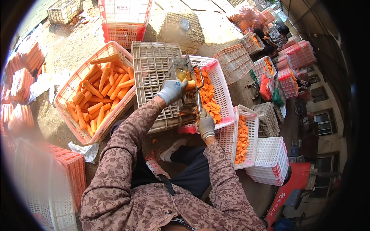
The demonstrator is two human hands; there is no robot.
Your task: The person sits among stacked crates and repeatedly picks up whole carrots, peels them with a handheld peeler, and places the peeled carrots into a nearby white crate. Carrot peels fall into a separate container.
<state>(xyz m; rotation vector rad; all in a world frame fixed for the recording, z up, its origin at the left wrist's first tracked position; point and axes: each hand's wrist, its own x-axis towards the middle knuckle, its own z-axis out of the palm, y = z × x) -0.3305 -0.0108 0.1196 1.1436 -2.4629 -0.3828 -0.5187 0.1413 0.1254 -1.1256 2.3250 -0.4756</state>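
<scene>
My left hand (pixel 172 91), in a grey work glove, grips a peeled carrot (pixel 190 85) and holds its end at the blade of a hand-operated metal slicer (pixel 189 99). My gloved right hand (pixel 205 123) is closed around the slicer's metal handle (pixel 199 102). The slicer rests on an upturned, dirty plastic crate (pixel 154 69). Carrot slices (pixel 208 93) lie in a pink-and-white crate (pixel 224 95) just right of the blade. To the left, a pink crate (pixel 68 122) is filled with whole peeled carrots (pixel 101 86).
Cut carrot pieces (pixel 242 138) fill part of a white crate (pixel 254 124) at right, beside stacked crates (pixel 267 161). A red machine (pixel 289 187) stands lower right. Bagged carrots (pixel 21 83) lie far left. Another person (pixel 277 36) sits at upper right. Pink crates (pixel 65 167) stand lower left.
</scene>
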